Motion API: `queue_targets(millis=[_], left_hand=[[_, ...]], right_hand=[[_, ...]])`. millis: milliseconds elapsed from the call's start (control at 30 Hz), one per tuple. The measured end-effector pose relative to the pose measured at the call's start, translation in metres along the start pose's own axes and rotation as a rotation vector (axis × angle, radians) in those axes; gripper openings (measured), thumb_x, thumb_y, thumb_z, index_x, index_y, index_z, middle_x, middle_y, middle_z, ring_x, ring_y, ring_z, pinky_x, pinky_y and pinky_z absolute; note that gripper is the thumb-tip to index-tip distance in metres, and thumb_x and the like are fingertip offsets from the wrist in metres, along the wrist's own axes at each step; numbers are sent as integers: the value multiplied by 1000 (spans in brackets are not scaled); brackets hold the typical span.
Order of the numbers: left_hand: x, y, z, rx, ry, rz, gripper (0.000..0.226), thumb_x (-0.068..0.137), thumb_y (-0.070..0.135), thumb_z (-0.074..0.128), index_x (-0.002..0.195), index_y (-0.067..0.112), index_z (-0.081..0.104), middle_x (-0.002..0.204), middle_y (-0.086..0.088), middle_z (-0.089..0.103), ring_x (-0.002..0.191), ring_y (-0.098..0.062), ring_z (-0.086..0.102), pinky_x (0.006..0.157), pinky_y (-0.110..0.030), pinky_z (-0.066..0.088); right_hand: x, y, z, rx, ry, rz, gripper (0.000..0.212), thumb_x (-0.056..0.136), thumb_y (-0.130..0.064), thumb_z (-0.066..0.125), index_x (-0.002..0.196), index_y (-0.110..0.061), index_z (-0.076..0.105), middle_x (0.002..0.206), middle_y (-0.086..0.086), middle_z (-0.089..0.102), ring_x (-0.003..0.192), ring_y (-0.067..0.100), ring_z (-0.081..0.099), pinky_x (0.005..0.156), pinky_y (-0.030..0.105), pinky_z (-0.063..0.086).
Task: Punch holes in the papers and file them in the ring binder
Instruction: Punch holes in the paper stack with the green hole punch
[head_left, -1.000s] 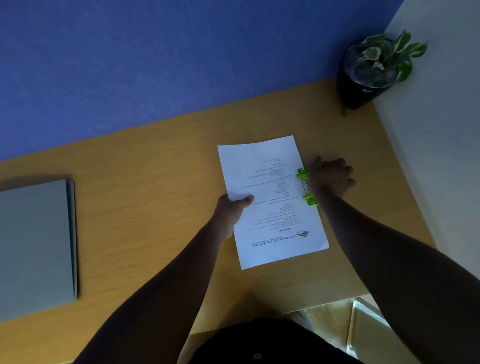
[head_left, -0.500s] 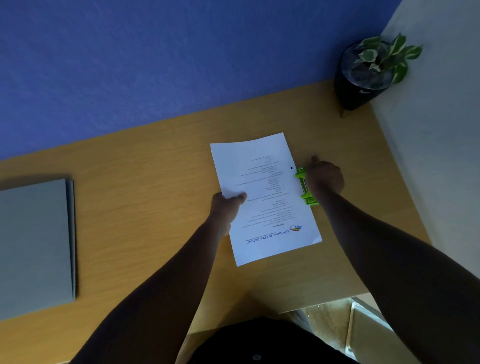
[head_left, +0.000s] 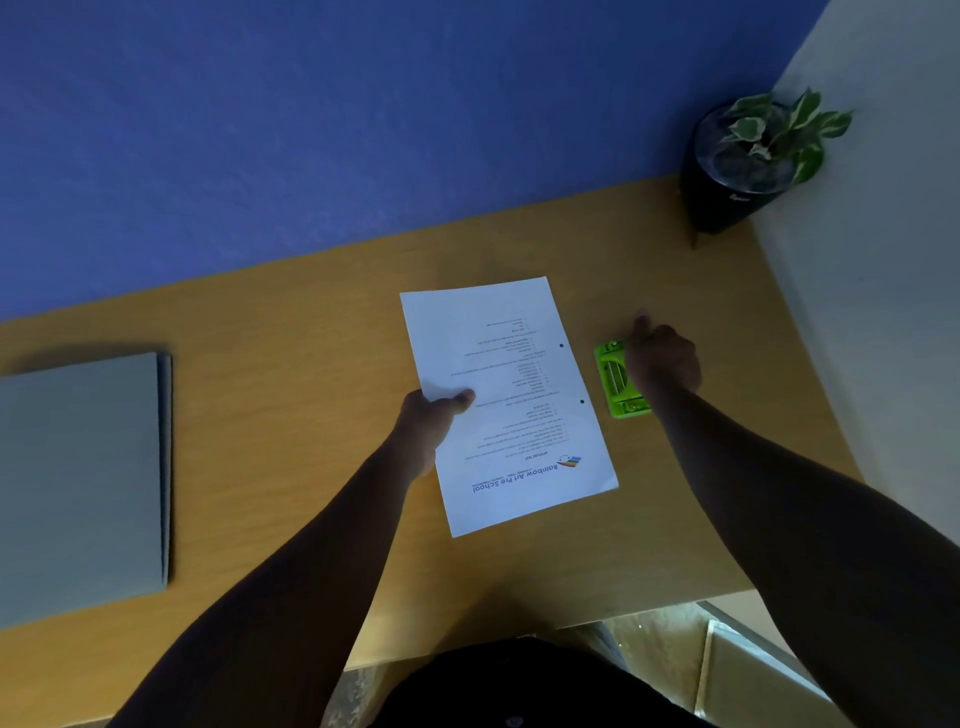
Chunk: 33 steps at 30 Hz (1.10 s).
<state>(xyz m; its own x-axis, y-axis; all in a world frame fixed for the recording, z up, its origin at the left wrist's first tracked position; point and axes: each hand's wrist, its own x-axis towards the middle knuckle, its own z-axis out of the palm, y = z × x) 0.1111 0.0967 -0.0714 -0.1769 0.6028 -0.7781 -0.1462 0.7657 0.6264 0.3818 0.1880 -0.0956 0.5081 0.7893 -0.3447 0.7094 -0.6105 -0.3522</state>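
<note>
With my left hand (head_left: 434, 415) pinching the paper's (head_left: 506, 400) left edge, thumb on top and fingers under it out of sight, the sheet sits on the desk (head_left: 291, 364) clear of the punch (head_left: 615, 382). Sheet is angled, printed side up, text upside down to me. Only the "Rainbow Art Pre School" header near my end is readable; the body text is too small to make out. Two dark holes show along the sheet's right edge, a bare strip of desk between them and the punch.

My right hand (head_left: 662, 364) rests on the punch's right side, fingers curled down over it, one finger sticking out toward the wall (head_left: 363, 130). It covers that half of the punch, so I can't tell whether I'm gripping it or just pressing on it. Green left half is visible, with a slot down the middle.

Binder (head_left: 83, 478) lies flat and closed at the far left of the desk, well apart from the paper, grey, its left part cut off by the frame. Can't see the rings.

Plant (head_left: 748, 161) in a dark pot stands in the back right corner where the blue wall meets a pale one. Scene is dim; both forearms are mostly dark. My torso blocks the desk's near edge at bottom centre.
</note>
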Motion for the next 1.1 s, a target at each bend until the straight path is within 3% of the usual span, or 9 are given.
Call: queue_targets(millis=[233,367,600,800,967,1033,1100], left_hand=[[-10,14,-29,51,11,50,40,87,14,75,124,9,64,119,-8,70,106,-30,67,95,-48,53],[-18,26,-46,107,29,111,40,86,13,76,124,8,65,120,-8,70,104,-28,67,88,-39,53],[-37,56,-76,291,32,212,40,87,10,74,124,1,64,123,-13,68,105,-32,66,88,-38,53],[-51,78,-99,550,78,310,38,87,19,74,119,2,65,112,-12,70,87,-25,67,61,-26,49],[-63,95,-114,779,128,393,32,85,26,73,109,7,62,79,2,64,62,-12,59,45,-19,40],[-69,102,-120,874,127,461,32,86,28,72,114,17,60,84,4,64,67,-9,61,49,-20,42],[-74,108,-125,971,119,523,33,88,27,69,117,13,64,100,-4,71,78,-12,65,61,-25,51]], right_hand=[[-21,-17,-8,-78,104,-178,53,94,-45,41,116,1,56,119,23,55,112,40,50,88,44,45],[-40,-43,-12,-84,48,-340,44,91,-40,48,114,-2,57,117,18,55,110,34,51,84,40,47],[-86,-112,-21,43,10,-683,25,84,-32,61,95,-10,60,108,9,58,106,28,51,82,36,47],[-148,-174,-44,117,-61,-1172,24,80,-24,71,99,-13,62,105,1,58,103,21,51,80,36,49],[-201,-220,-64,-42,-109,-1520,29,78,-25,74,104,-15,66,112,-2,61,110,23,46,81,35,43],[-221,-234,-66,-218,-87,-1623,31,78,-29,74,106,-20,66,115,-7,61,115,21,42,86,35,36],[-235,-245,-67,-400,-41,-1648,34,78,-31,72,110,-24,64,115,-9,62,118,19,40,88,36,29]])
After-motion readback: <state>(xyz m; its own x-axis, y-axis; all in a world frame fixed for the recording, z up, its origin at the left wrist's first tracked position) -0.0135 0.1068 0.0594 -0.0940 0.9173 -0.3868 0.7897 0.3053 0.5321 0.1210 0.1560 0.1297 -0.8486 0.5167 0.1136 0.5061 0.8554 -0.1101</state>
